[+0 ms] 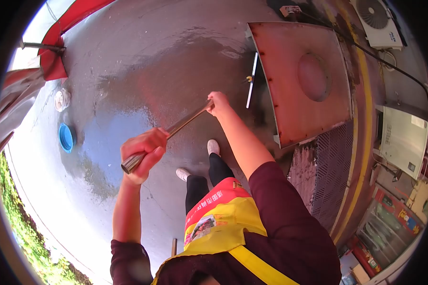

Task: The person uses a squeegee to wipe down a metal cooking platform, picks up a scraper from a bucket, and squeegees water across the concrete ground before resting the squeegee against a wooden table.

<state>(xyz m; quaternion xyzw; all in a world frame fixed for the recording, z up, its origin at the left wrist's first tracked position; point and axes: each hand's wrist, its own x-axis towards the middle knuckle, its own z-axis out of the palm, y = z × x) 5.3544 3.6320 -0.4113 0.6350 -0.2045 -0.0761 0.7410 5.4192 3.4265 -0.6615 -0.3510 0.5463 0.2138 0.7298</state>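
My left hand [145, 153] is wrapped round the near end of a long metal pole, close to its open tip. Farther along it, my right hand [217, 103] grips the same pole [188, 122] with bent fingers. The pole slants away towards a floor squeegee's long pale blade [252, 85] with a yellow joint, lying at the edge of a large rusty metal panel. Between my right hand and that joint, the shaft is hard to make out against the dark floor. Wet patches and puddles [121, 137] spread over the concrete [152, 28].
The rusty panel [287, 80] with a round mark stands at the right. A blue basin [67, 137] and a pale container [62, 99] sit at the left. An air-conditioner unit [374, 21], a pale cabinet [404, 142] and a glass-fronted cooler [383, 228] line the right side.
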